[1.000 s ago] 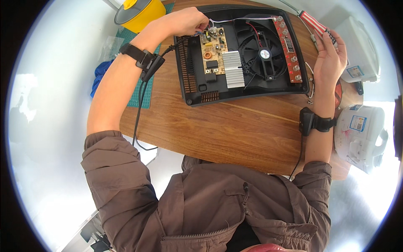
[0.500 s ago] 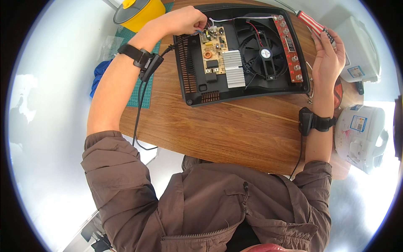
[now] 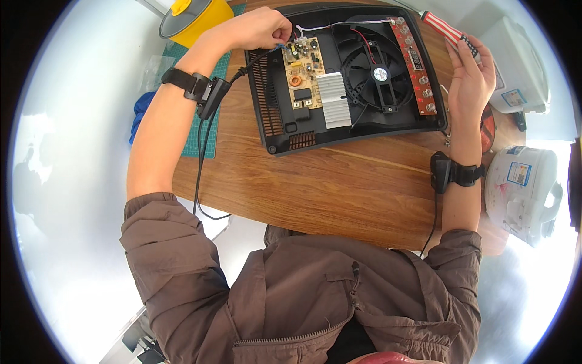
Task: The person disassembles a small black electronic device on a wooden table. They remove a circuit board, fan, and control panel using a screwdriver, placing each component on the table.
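Note:
An opened induction cooker [image 3: 364, 136] lies on the table, its black lower casing showing a fan [image 3: 380, 74], a tan circuit board [image 3: 308, 64], a silver heat sink [image 3: 335, 100] and a red control strip [image 3: 416, 67]. At the board's far left corner, my left hand [image 3: 265, 28] is closed in a pinch on thin wires [image 3: 280, 46], some of them blue; its fingertips are partly hidden. Beyond the casing's right side, my right hand [image 3: 473, 76] grips a screwdriver [image 3: 444, 27] by its red-and-white striped handle. The shaft points away to the far left.
Under my left forearm lies a green cutting mat [image 3: 209, 130]. A yellow bucket with a grey lid [image 3: 197, 23] stands at the far left. White appliances [image 3: 522, 188] line the right. A black power cord [image 3: 257, 60] enters the casing's left side.
The casing has shifted slightly to the left, and my left hand has moved a little left with it. My right hand still holds the screwdriver, whose handle has tipped slightly left.

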A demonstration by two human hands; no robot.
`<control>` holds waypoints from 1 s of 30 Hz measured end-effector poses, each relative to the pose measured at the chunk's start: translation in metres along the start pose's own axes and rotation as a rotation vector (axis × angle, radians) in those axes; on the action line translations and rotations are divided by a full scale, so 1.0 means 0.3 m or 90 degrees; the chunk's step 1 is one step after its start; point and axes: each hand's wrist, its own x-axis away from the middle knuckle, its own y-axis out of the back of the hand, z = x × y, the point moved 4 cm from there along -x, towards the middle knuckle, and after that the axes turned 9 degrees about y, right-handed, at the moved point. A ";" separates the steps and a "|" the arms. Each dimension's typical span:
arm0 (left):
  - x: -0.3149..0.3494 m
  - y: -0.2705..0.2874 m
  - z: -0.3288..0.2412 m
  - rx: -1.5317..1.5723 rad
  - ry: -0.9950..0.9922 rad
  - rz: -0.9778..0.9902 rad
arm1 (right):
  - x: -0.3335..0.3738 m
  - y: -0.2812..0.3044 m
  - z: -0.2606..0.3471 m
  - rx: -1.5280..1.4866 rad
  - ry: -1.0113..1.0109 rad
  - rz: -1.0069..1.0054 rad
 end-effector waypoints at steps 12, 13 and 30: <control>0.036 0.140 -0.028 0.127 0.001 0.041 | 0.016 -0.012 0.001 0.045 -0.011 0.014; 0.039 0.139 -0.019 0.146 0.013 0.032 | 0.010 -0.013 0.004 0.042 -0.009 0.010; -0.209 0.240 -0.769 0.222 -0.235 0.143 | -0.163 0.123 0.419 0.023 0.149 -0.036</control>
